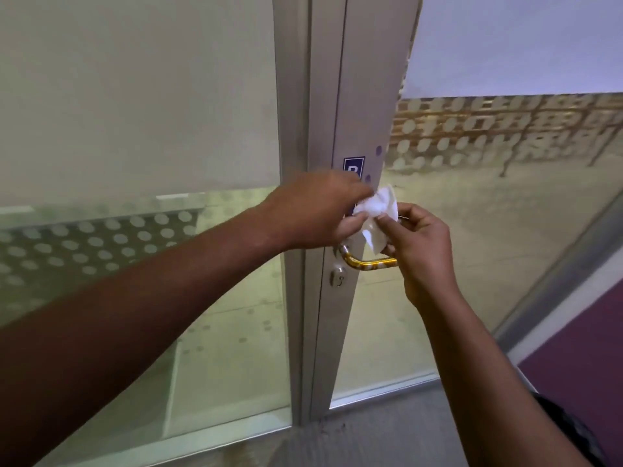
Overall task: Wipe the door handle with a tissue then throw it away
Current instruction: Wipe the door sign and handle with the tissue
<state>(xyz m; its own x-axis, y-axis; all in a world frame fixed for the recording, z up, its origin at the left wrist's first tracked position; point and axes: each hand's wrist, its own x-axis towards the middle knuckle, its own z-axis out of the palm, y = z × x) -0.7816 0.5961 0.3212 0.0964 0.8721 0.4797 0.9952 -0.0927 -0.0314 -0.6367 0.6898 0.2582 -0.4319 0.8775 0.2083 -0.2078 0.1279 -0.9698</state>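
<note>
The left forearm reaches in from the lower left edge, rising toward the door frame (317, 96). The left hand (317, 210) is turned back-up, its fingers curled, thumb and fingertips pinching the left side of the white tissue (379, 214); most of those fingertips are hidden behind the hand. The crumpled tissue hangs between both hands, just above the door handle (367, 262) and apart from it. The handle's root is covered by the left hand, its free end by the right. A keyhole (338, 277) sits below. The right hand (421, 244), its arm coming from the lower right corner, pinches the tissue's right side with thumb and forefinger, other fingers curled. A blue sticker (354, 165) is half hidden.
</note>
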